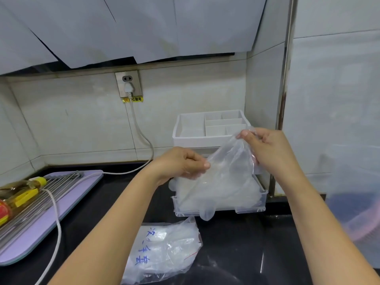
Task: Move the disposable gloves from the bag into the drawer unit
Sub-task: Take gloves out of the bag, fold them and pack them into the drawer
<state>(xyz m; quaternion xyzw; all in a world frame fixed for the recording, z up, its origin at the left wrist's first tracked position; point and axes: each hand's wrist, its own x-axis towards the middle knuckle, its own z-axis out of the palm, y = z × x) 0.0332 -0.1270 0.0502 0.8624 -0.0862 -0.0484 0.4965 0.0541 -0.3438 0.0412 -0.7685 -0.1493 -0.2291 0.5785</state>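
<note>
At the left edge of the black glossy counter (236, 243), a lilac plastic board (67, 194) is carrying a steel wire rack (30, 206) and a clear oil bottle with a yellow cap (22, 190); a white cable (141, 140) is running up to the wall socket (129, 84). None of these is bearing on the move.

My left hand (181, 163) is pinching shut on the lower left edge of one thin, clear, crinkled disposable glove (224, 161). My right hand (267, 149) is pinching its upper right edge, so I am holding the film stretched between both hands. Its long axis is running diagonally, low at the left hand and high at the right.

The governing relation: the glove is hanging directly above the open clear plastic drawer (220, 210) of the white plastic drawer unit (207, 130), which is standing at the rear right corner of the counter. The drawer is already holding a soft translucent heap of gloves (218, 194), with one fingertip drooping over its front wall. My left hand is the nearer to the drawer; I judge the coming move to be straight down.

The clear zip bag with blue handwriting (162, 251) is lying near the front edge of the counter, just in front of the drawer, limp and wrinkled, apparently with gloves remaining inside.
</note>
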